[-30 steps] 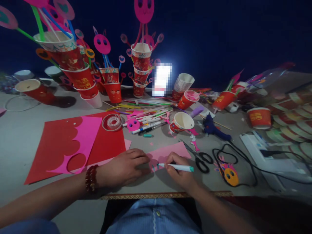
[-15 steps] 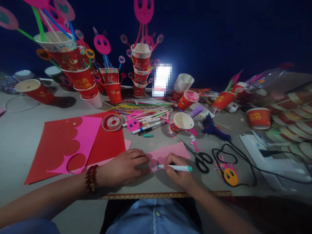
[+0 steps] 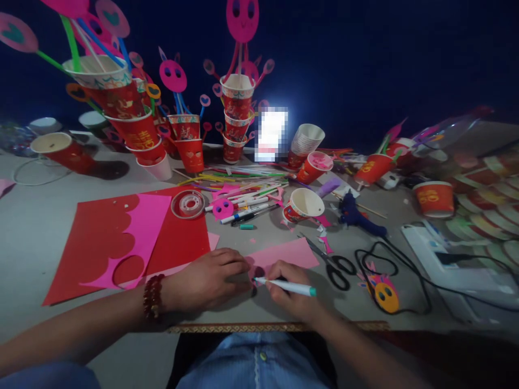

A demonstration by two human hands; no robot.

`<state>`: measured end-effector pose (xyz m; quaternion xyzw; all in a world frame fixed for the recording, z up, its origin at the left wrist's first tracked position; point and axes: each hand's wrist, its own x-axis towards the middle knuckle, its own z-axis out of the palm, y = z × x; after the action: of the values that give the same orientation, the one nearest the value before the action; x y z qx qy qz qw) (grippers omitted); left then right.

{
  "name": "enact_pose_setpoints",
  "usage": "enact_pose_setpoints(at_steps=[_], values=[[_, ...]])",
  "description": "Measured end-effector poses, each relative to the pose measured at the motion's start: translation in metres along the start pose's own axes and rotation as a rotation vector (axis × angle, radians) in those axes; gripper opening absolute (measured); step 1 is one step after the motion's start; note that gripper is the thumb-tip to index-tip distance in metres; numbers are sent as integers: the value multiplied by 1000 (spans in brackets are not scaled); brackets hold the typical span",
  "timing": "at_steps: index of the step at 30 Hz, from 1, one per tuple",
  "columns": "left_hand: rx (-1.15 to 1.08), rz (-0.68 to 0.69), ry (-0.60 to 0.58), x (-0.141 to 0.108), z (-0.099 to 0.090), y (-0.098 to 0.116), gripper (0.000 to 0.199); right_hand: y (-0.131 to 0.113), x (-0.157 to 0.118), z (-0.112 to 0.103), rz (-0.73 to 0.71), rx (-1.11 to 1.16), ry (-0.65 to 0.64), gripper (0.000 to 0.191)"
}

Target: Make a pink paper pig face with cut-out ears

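Observation:
My right hand (image 3: 294,292) is closed around a white marker with a green end (image 3: 294,286), its tip down on a strip of light pink paper (image 3: 290,252). Dark green marks show on the paper beneath the tip. My left hand (image 3: 213,278), a beaded bracelet at its wrist, lies flat with its fingers over the paper's left part, holding nothing. Just right of the paper rest black-handled scissors (image 3: 338,270). Behind my hands are a small green marker cap (image 3: 246,227) and a pink paper face (image 3: 223,208).
Red card (image 3: 97,237) under a cut magenta sheet (image 3: 141,232) lies left, beside a tape roll (image 3: 188,204). Decorated cup stacks (image 3: 140,132) stand behind. To the right are a blue glue gun (image 3: 359,216), its black cord and a white paper cup (image 3: 304,202).
The marker tip has shifted slightly left and down on the pink paper, and the marker tilts more steeply down to the right. My left hand stays put.

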<state>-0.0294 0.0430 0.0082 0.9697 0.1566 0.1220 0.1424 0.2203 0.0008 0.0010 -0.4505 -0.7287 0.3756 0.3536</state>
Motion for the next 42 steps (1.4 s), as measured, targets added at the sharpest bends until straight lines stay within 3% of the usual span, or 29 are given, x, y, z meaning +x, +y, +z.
enact_pose_setpoints(at_steps=[6,14,42], values=[[-14,17,3,0,0,-1,29,-1,3,2,74,29,-25,9],[-17,0,-47,-1,0,0,28,-2,4,3,44,-1,-32,10],[-5,1,-38,1,-2,0,27,1,2,3,69,-52,-65,7]])
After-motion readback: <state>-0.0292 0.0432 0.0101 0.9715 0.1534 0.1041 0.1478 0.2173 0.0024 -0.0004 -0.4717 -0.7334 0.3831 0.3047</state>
